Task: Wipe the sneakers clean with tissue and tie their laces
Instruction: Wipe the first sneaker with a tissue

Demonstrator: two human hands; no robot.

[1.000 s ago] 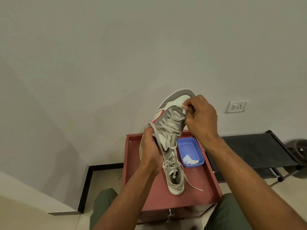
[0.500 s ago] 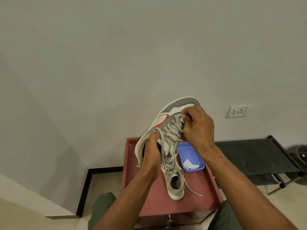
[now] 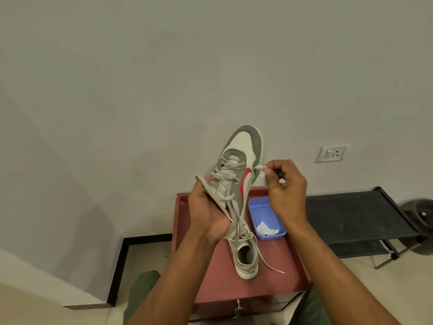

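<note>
Fingers [image 3: 269, 170] of the right hand [image 3: 287, 191] pinch tissue [image 3: 260, 167] beside the raised sneaker [image 3: 236, 170]; left hand [image 3: 206, 212] grips it. Wiping underway; laces [image 3: 230, 200] untied.

Two bare forearms, no sleeves; left hand [image 3: 206, 212], right hand [image 3: 287, 186] — olive-green trousers [image 3: 140, 287] at knees
</note>
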